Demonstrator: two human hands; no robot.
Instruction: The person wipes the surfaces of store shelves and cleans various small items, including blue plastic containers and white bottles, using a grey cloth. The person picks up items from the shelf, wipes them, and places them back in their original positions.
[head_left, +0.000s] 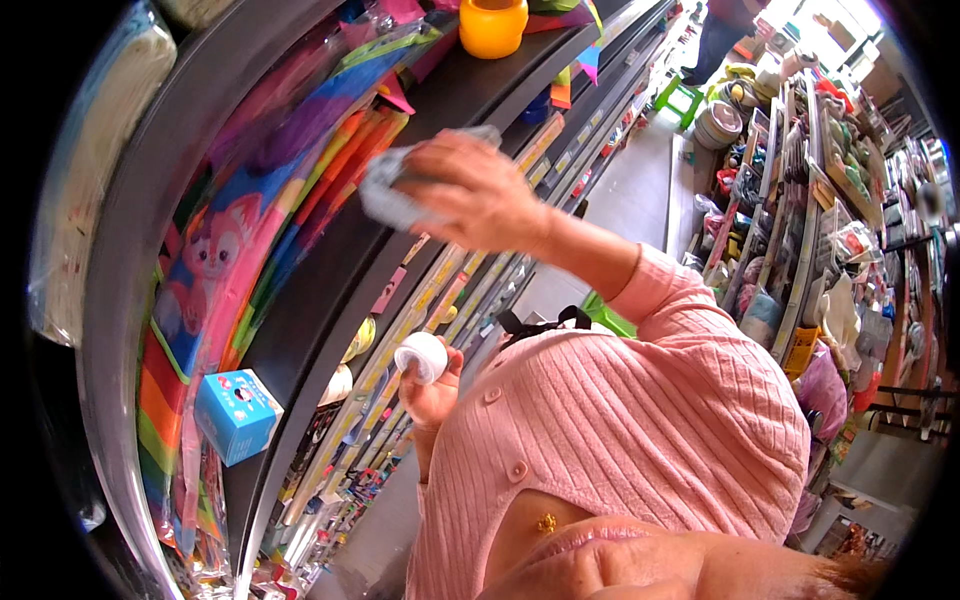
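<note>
A grey-blue cloth (386, 191) is bunched in my right hand (472, 191), which is blurred and raised over the front edge of a dark shelf (322, 300). My left hand (431, 394) holds a small white round object (421, 357), hollow on the side facing me, lower down beside the shelf fronts. On the dark shelf stands a blue cardboard box (238, 416) with cartoon prints. Behind it lie rainbow-coloured packages (217, 262), seemingly kites, one with a pink cartoon fox. An orange-yellow plastic container (493, 28) sits farther along the same shelf.
Lower shelves with price strips (442, 281) run below the dark shelf. Across the aisle floor (630, 180) are crowded shelves of goods (780, 187). A green plastic stool (679, 101) stands up the aisle, near another person's legs (712, 45).
</note>
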